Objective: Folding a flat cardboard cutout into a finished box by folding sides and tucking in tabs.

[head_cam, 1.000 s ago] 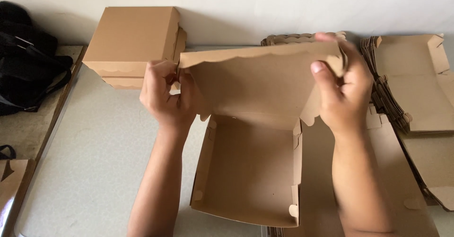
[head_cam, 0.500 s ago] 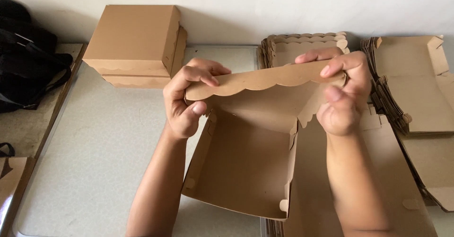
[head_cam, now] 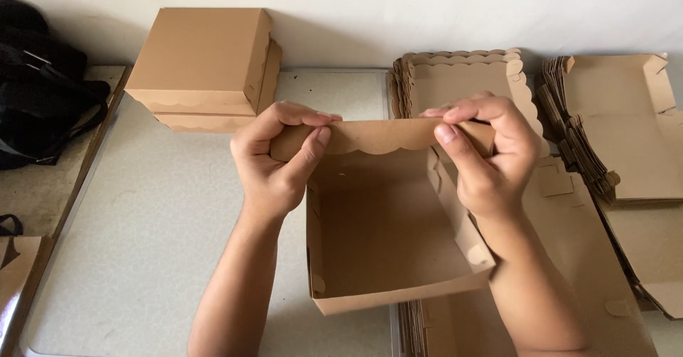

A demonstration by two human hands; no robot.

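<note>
Head view: a half-folded kraft cardboard box [head_cam: 388, 247] is held open-side up on the grey table [head_cam: 163, 257]. Its scalloped flap [head_cam: 377, 135] is pinched at each end by the left hand [head_cam: 277, 165] and right hand [head_cam: 487, 158].

One head-worn camera looks steeply down, close over the table [head_cam: 163, 257].

A pale speckled table [head_cam: 163, 257] stands against a plain white wall [head_cam: 398, 8].
</note>
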